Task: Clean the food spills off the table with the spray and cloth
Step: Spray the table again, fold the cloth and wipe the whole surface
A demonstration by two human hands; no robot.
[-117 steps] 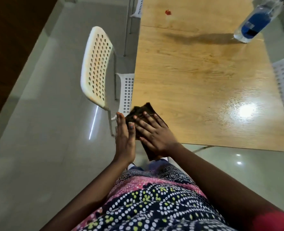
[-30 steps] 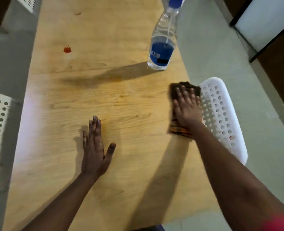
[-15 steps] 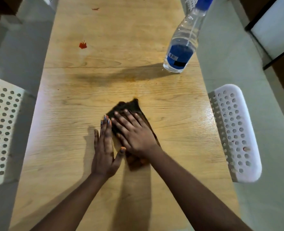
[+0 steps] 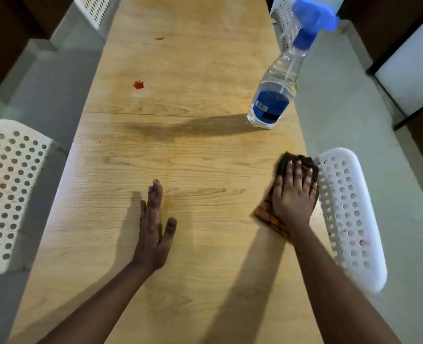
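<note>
Much of the cloth [image 4: 267, 209] is hidden under the right hand [image 4: 293, 194]; only its dark far end and a striped brown near corner show. The far end of the tabletop [image 4: 193, 150] is cut off by the frame, and the spray bottle [image 4: 277, 90] is blurred at its blue trigger head. Both forearms reach forward from the bottom edge. The right hand lies palm down at the tabletop's right edge, its fingers [image 4: 297, 170] spread flat and pressing on the cloth rather than curled around it; the cloth pokes out beyond the fingertips. The left hand [image 4: 154, 227] rests flat on bare wood near the middle, fingers extended together, thumb apart, holding nothing. The bottle stands beyond the right hand, near the right edge. A red spill [image 4: 138, 84] sits well beyond the left hand; a smaller red smear [image 4: 159, 38] lies farther still. White perforated chairs [image 4: 346, 214] flank the tabletop.
</note>
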